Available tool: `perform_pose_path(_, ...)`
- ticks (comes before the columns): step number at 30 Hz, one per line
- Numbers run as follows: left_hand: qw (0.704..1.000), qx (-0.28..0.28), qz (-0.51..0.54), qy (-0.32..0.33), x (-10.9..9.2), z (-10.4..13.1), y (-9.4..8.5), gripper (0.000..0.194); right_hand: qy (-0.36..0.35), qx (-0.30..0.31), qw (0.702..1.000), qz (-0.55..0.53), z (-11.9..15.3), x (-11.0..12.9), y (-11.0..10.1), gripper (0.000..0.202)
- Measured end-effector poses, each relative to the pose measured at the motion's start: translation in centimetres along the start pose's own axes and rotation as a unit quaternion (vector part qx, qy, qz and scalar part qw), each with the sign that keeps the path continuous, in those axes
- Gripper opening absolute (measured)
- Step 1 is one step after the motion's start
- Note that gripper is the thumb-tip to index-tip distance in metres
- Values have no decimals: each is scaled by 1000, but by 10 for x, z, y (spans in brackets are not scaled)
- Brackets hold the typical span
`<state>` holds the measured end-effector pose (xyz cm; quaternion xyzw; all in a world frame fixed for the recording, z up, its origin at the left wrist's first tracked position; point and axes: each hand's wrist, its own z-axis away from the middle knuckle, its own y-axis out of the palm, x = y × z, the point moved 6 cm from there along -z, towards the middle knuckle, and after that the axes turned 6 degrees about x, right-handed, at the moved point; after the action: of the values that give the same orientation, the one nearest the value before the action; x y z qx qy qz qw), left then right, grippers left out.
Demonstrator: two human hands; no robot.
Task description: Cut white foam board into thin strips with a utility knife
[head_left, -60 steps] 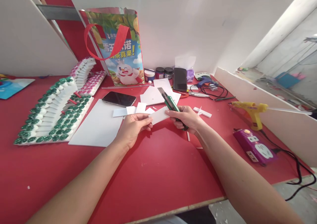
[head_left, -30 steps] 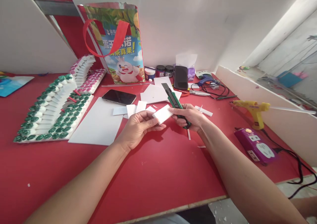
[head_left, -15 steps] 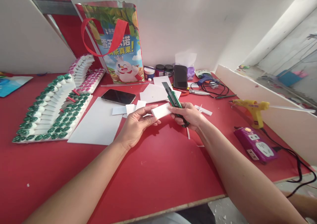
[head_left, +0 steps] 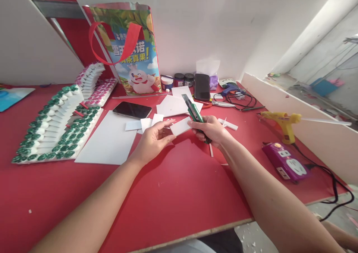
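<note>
A small white rectangle of foam board (head_left: 180, 126) is held up in front of me over the red table. My left hand (head_left: 155, 139) has its thumb and fingertips around the left end, thumb at the lower corner. My right hand (head_left: 208, 130) pinches the right end with thumb and finger. That same hand also grips a green utility knife (head_left: 196, 114), its blade pointing up and away to the left. Behind the hands lie small white board offcuts (head_left: 145, 124) and larger white sheets (head_left: 172, 105). Narrow white strips (head_left: 229, 124) lie beyond my right hand.
On the left stand white stepped models with green dabs (head_left: 64, 133) and pink dabs (head_left: 97, 92). A white board (head_left: 103, 144), a phone (head_left: 132, 110) and a shopping bag (head_left: 137, 66) are nearby. At right sit a yellow glue gun (head_left: 285, 124), a purple power strip (head_left: 285, 161) and scissors (head_left: 222, 103).
The foam board piece has tilted so its broad face shows more and its thick edge less. My left fingers have spread slightly at its end. The knife stays in my right hand.
</note>
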<state>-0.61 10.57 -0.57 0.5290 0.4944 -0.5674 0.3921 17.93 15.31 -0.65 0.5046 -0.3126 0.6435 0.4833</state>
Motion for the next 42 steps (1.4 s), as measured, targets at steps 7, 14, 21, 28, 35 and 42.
perform_pose_path(7,939,-41,-285,190,-23,5,16,15,61,-13,997,51,4,-6,4,33)
perform_pose_path(14,912,-29,-353,207,-18,1,34,6,83,-11,993,87,7,-6,8,36)
perform_pose_path(21,935,-51,-306,170,-13,-1,30,11,92,3,992,84,6,-8,9,36)
perform_pose_path(28,938,-72,-298,165,-11,-1,27,14,94,21,991,98,8,-7,8,37)
perform_pose_path(35,916,-86,-300,253,-29,11,25,11,90,-5,996,23,11,5,-4,27)
perform_pose_path(42,896,-75,-328,289,-36,15,27,7,82,58,995,13,15,11,0,24)
